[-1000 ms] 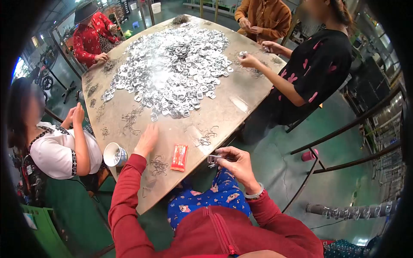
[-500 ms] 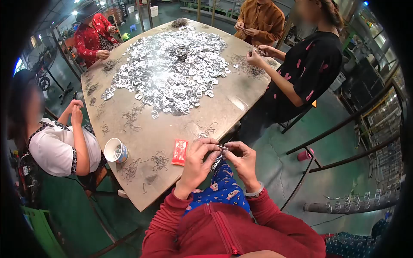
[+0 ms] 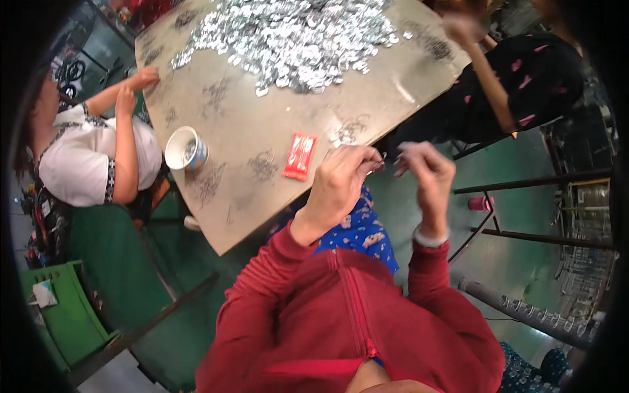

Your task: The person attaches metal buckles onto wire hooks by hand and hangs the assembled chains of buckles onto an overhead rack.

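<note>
My left hand is closed in a pinch beside the table's near corner. A small glint of metal shows at its fingertips, too little to name. Apart from it, to the right, my right hand is raised with bent fingers, smeared by motion; whether it holds anything is unclear. Just beyond my left hand, a small cluster of silver buckles and wire hooks lies at the table edge. A red packet lies to its left. Farther back spreads a large heap of silver buckles.
On the table are a paper cup with small contents and tangles of wire hooks. A person in white sits left, another in black right. Metal bars and a pink cup stand at right.
My hands, together before on a thin metal piece, have moved apart, the right one up and to the right. The view has tilted down, so the table sits higher in it.
</note>
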`<state>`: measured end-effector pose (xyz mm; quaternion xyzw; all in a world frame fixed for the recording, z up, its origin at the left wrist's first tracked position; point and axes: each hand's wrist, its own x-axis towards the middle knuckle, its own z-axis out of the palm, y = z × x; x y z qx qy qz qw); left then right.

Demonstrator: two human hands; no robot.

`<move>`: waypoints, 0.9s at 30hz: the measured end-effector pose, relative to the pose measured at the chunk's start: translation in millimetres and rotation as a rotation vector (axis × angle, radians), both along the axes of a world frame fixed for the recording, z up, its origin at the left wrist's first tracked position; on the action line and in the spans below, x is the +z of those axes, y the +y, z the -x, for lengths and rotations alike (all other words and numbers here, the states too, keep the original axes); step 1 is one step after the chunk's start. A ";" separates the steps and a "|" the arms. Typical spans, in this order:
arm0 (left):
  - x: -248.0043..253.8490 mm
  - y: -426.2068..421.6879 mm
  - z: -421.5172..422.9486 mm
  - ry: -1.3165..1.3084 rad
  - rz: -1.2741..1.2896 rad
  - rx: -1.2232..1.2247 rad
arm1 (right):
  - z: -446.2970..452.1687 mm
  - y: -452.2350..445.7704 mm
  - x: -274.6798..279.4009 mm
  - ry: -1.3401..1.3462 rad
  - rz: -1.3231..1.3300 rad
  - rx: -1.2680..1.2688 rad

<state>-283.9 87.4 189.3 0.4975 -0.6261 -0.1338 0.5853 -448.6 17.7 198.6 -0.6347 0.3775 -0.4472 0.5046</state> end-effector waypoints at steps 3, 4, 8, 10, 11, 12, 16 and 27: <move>-11.0 2.0 0.1 0.076 -0.045 -0.002 | -13.9 -45.5 -5.2 0.133 -0.023 -0.043; -12.6 2.9 -1.1 0.067 -0.060 0.005 | -25.4 -67.7 -15.9 0.156 -0.041 0.016; -18.8 9.7 2.7 0.083 -0.148 0.015 | -95.9 -162.1 -77.7 0.338 0.073 0.165; -25.9 10.7 2.7 0.080 -0.120 0.013 | -134.0 -200.8 -102.3 0.491 0.347 0.115; -28.0 12.7 2.9 0.126 -0.158 -0.011 | -149.1 -220.1 -118.3 0.529 0.518 0.120; -28.5 11.5 1.8 0.101 -0.149 -0.001 | -161.3 -236.3 -130.0 0.563 0.687 0.128; -29.0 15.0 -1.4 0.067 -0.158 0.018 | -172.5 -258.7 -135.7 0.757 0.683 0.393; -32.9 13.4 -10.8 0.211 -0.050 0.024 | -70.5 -85.5 -38.3 0.104 0.016 0.198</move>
